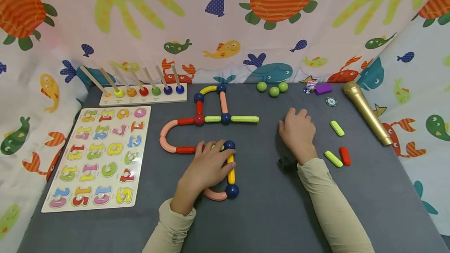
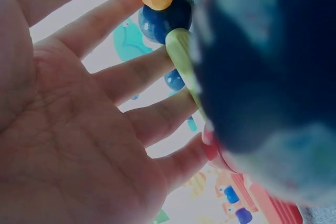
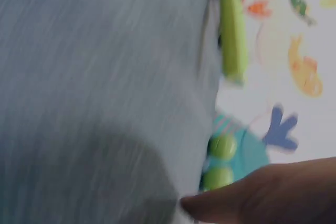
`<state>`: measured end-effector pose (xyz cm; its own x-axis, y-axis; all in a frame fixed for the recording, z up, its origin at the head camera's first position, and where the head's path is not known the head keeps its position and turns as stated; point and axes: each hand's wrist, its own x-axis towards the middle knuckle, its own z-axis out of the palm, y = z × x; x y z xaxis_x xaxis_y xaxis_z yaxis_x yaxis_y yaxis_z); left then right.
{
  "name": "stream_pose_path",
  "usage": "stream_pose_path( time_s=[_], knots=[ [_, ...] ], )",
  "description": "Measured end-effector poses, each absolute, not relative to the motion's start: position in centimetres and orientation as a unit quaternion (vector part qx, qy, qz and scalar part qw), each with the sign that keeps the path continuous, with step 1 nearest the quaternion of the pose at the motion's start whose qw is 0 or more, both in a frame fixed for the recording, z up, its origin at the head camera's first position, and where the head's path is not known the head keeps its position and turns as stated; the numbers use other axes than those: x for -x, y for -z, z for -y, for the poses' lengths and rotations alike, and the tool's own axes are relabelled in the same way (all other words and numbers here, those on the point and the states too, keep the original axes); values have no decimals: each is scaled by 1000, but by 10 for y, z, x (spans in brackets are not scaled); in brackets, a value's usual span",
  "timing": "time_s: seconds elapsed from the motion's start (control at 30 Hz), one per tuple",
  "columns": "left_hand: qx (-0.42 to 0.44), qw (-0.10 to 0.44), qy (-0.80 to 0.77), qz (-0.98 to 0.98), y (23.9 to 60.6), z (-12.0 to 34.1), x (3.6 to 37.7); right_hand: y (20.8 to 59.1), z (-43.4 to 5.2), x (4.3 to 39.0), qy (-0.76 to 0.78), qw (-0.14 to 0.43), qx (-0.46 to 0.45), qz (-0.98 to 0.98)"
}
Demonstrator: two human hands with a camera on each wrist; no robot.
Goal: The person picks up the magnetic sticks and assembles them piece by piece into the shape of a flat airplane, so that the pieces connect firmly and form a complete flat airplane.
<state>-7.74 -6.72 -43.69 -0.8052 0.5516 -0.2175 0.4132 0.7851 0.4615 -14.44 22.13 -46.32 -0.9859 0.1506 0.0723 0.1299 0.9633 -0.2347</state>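
The left hand (image 1: 207, 165) lies over the rod-and-ball chain (image 1: 197, 128) on the grey table (image 1: 267, 214), fingers relaxed and spread across the yellow rod (image 1: 231, 170) just below a blue ball (image 1: 229, 145). The right hand (image 1: 298, 130) rests flat and loose on the table, holding nothing, well apart from the chain. A sideways nudge from the left palm could likely break a joint or roll a ball free (the joints look loose, though the wrist view is too blurred to be sure). No true container shows; the number board (image 1: 96, 159) holds its numerals in their recesses, and the peg rack (image 1: 142, 96) carries one coloured ring per peg.
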Motion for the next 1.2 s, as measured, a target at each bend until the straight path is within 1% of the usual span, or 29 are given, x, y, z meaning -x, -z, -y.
stream_pose_path(
  time_s=[0.07,0.13,0.23,0.33,0.47,0.6,0.7,0.87,1.1,1.2],
  knots=[
    [-260,176,-197,-929,437,67,77,462,-233,142,-134,-7,82,988],
    [-261,177,-196,-928,437,68,77,462,-242,140,-170,-41,68,982],
    [-263,176,-195,-928,438,69,77,461,-243,138,-256,-65,33,964],
    [-264,174,-189,-930,438,69,76,461,-228,134,-398,-97,11,912],
    [-269,174,-184,-929,438,69,77,463,-197,126,-579,-139,12,803],
    [-272,173,-186,-928,438,67,77,463,-175,118,-667,-163,2,727],
    [-272,174,-186,-928,439,67,78,461,-171,115,-668,-166,-15,725],
    [-271,176,-184,-928,438,67,78,457,-180,115,-604,-147,-43,782],
    [-267,180,-180,-929,435,67,78,459,-193,117,-567,-178,-89,800],
    [-267,183,-180,-929,436,66,77,458,-198,116,-541,-162,-90,821]
  ],
)
